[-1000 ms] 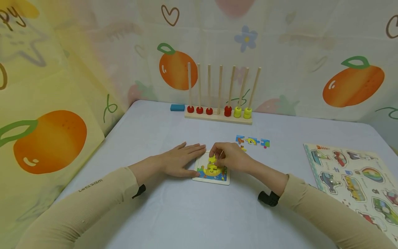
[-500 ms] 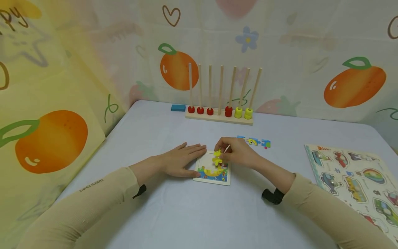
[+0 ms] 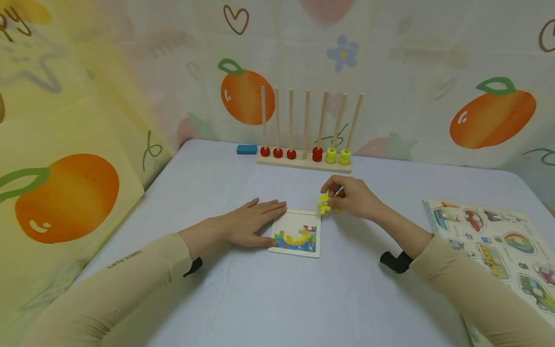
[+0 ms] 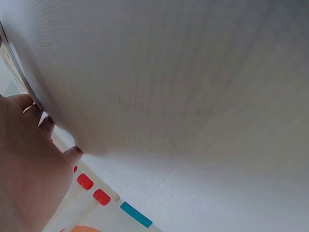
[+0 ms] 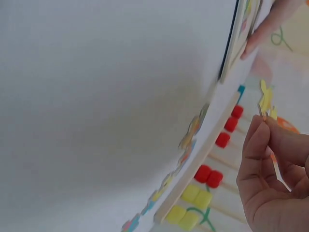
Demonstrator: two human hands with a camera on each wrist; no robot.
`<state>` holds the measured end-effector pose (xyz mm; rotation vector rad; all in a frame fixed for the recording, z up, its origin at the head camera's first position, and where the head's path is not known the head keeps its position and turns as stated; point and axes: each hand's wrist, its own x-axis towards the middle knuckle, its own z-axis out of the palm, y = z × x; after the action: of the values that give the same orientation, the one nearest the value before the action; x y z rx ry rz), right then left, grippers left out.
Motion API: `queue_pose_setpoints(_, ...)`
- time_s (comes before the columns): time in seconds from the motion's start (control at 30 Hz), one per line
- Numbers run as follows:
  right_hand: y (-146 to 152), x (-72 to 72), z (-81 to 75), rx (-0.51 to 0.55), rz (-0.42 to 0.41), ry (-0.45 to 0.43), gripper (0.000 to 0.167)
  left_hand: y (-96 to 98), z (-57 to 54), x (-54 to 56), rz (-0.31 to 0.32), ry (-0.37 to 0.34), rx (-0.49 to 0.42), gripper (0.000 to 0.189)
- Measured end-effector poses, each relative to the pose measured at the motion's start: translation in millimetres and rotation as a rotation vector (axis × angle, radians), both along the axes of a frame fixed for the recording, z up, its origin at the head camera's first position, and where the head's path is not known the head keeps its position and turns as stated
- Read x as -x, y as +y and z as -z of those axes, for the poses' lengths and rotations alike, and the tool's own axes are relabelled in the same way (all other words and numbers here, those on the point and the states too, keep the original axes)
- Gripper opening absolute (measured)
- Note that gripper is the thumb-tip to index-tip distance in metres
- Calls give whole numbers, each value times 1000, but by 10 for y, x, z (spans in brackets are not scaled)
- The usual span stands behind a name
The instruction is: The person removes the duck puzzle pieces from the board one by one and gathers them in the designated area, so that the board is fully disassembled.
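White counter, fruit-print backdrop, and a yellow puzzle piece held aloft

A cloth printed with oranges (image 3: pixel 282 43) fills the top of the frame behind a white counter (image 3: pixel 243 299). Right of centre, the right hand (image 3: pixel 351 196) pinches a yellow puzzle piece (image 3: pixel 323 209) between thumb and curled fingers, raised off the counter near the upper right corner of the puzzle tray (image 3: pixel 290 222). The left hand (image 3: pixel 253 224) lies flat, fingers extended, thumb on the tray's lower left corner. Joined pieces (image 3: pixel 295 243) line the tray's bottom and right side (blue and yellow, mostly). In the right wrist view, loose pieces (image 5: pixel 166 182) lie along the lower middle. At upper centre stands a peg rack (image 3: pixel 303 165) with red and yellow beads, a blue block (image 3: pixel 246 149) beside it; a picture board (image 3: pixel 494 250) lies at the right.
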<state>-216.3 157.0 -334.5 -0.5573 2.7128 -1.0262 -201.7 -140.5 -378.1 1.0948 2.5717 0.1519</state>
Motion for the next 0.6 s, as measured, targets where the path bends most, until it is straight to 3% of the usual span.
queue_pose_setpoints(0.33,276,136,14,-25,51,-12,22,-5,-17,-13,-6,-2,11,90)
queue_pose_setpoints(0.6,424,179,51,-23,39,-54,23,-4,-26,-12,0,-3,0,89)
